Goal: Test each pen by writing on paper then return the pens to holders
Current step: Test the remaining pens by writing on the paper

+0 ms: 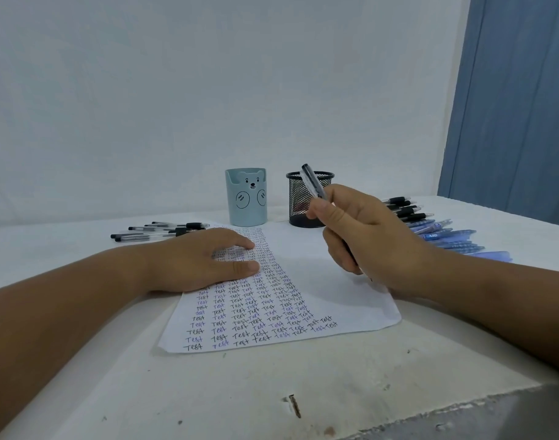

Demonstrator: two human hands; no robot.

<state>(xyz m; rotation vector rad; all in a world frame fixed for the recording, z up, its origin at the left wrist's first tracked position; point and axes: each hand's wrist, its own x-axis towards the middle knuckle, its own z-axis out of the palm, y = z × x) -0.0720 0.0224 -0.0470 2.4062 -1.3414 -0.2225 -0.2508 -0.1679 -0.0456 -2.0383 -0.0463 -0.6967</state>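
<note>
Pen poised over crowded test sheet

Pen (313, 182) sits in right hand (367, 236), tip hidden near the paper (319, 281). Left hand (202, 258) lies flat, fingers straight, pinning the sheet; risk: lifting it lets paper slide mid-stroke. Right fingers curl round the barrel; both holders, bear cup (246, 198) and mesh cup (299, 198), look empty

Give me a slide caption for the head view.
Right hand holds a pen over test-filled paper; left hand steadies it.

A clear black-capped pen (313, 182) stood tilted mid-frame above the paper (319, 290), which was filled with rows of "Test". Behind stood a blue bear holder (246, 198) and a black mesh holder (300, 198); black pens (157, 231) lay at left, blue pens (446, 236) at right.
</note>
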